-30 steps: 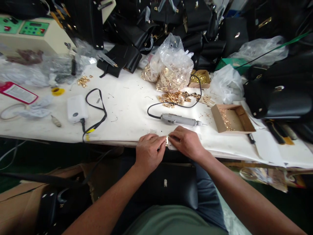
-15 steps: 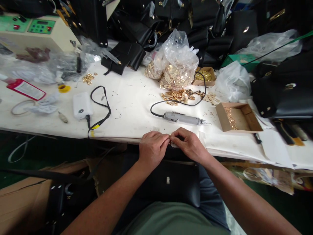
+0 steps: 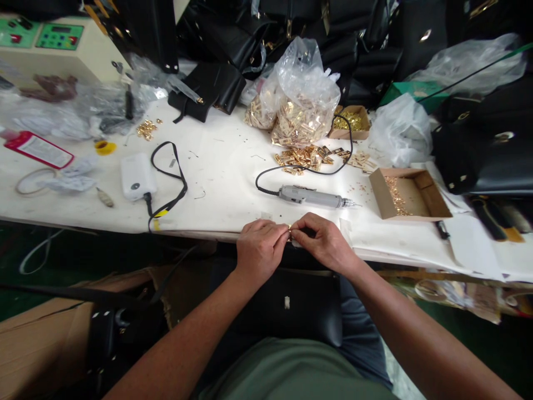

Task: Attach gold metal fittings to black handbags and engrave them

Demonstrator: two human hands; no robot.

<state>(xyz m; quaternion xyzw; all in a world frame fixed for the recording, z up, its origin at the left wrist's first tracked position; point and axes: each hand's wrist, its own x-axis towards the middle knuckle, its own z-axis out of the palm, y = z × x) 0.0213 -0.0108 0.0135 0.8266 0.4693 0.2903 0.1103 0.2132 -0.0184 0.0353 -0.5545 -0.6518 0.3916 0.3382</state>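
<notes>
My left hand (image 3: 260,248) and my right hand (image 3: 322,241) meet at the table's front edge, fingertips pinched round a small gold metal piece (image 3: 290,228). Its shape is mostly hidden by the fingers. Below them, a black leather bag part (image 3: 308,305) with a small metal fitting (image 3: 287,302) lies across my lap. Just beyond my hands a grey electric screwdriver (image 3: 310,196) lies on the white table (image 3: 220,191), its tip to the right and its black cord looping behind it.
Behind the screwdriver are gold fittings (image 3: 306,159) and a plastic bag (image 3: 302,105) of more. An open cardboard box (image 3: 428,194) with small screws stands right. At left are a white power unit (image 3: 137,178), a red-and-white bottle (image 3: 39,150) and a machine (image 3: 91,55).
The view has shifted slightly, so the objects on the table appear a little higher. Both hands keep nearly the same pinch; the gold piece between them shows slightly more.
</notes>
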